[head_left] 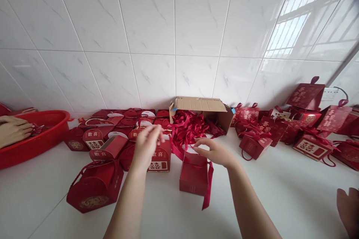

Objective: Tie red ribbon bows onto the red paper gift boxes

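A small red gift box stands with its top open on the white table, in front of me. A dark red ribbon runs across it and hangs down its right side. My right hand is just above the box's far right corner, its thumb and fingers apart, near the ribbon. To the left, my left hand is raised in front of a red box with gold characters. Its fingers are loosely bent and apart, with nothing visible in them. Behind the open box, a tangle of red ribbons spills from a cardboard box.
Several closed red boxes with cord handles crowd the left side. Beyond them another person's hand reaches into a red basin. More ribboned boxes stand at right. Part of another hand shows at the right edge.
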### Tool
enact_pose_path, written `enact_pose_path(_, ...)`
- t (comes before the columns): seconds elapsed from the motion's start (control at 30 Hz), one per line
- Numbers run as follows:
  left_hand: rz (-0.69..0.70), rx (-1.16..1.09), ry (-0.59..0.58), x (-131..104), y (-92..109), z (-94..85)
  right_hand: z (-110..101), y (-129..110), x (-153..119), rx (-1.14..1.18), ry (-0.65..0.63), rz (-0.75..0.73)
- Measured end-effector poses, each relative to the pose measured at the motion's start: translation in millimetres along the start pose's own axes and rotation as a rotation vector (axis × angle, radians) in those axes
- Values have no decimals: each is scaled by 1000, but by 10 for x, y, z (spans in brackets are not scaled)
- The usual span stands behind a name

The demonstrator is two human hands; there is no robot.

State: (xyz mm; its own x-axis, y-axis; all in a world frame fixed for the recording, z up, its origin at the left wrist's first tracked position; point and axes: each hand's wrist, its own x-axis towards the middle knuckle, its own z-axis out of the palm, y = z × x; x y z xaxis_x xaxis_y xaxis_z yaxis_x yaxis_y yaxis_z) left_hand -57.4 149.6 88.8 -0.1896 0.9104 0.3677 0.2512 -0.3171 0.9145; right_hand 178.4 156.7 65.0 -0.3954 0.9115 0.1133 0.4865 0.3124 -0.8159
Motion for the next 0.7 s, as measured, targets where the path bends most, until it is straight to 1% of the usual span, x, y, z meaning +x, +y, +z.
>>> enact_pose_path(0.07,61,-91,289,43,24,-111,-113,-5,-93,-27,27,-27)
enact_pose_path(0.13,161,-155,566,53,73,-217,-228,-7,-208,-78,53,-58)
enact_pose_path(0.17,222,-175,666,43,106,-253,-279,-3,-265,-110,68,-66)
enact_pose_path(0.2,280,-186,718,24,140,-269,-320,6,-318,-143,82,-60)
enact_pose_path(0.23,322,-183,706,-5,172,-261,-349,19,-363,-170,91,-42)
enact_pose_path(0.27,333,-154,607,-42,195,-227,-364,38,-400,-187,91,-15)
enact_pose_path(0.3,311,-105,437,-85,205,-167,-364,61,-428,-196,81,13)
enact_pose_path(0.33,271,-48,243,-132,196,-85,-348,87,-447,-197,62,34)
enact_pose_path(0.37,224,13,53,-182,165,11,-320,116,-460,-192,36,47)
enact_pose_path(0.4,181,66,-107,-232,112,114,-279,145,-468,-183,9,52)
enact_pose_path(0.43,155,98,-204,-281,41,215,-230,175,-473,-173,-10,53)
enact_pose_path(0.47,139,118,-251,-326,-44,305,-176,203,-478,-163,-19,52)
enact_pose_path(0.53,104,145,-272,-406,-221,433,-64,252,-492,-135,-13,42)
enact_pose_path(0.57,81,155,-273,-443,-297,467,-11,271,-506,-116,-2,35)
enact_pose_path(0.63,33,169,-278,-522,-395,483,82,299,-554,-67,20,14)
enact_pose_path(0.7,-10,179,-282,-632,-415,446,160,315,-635,-13,37,-7)
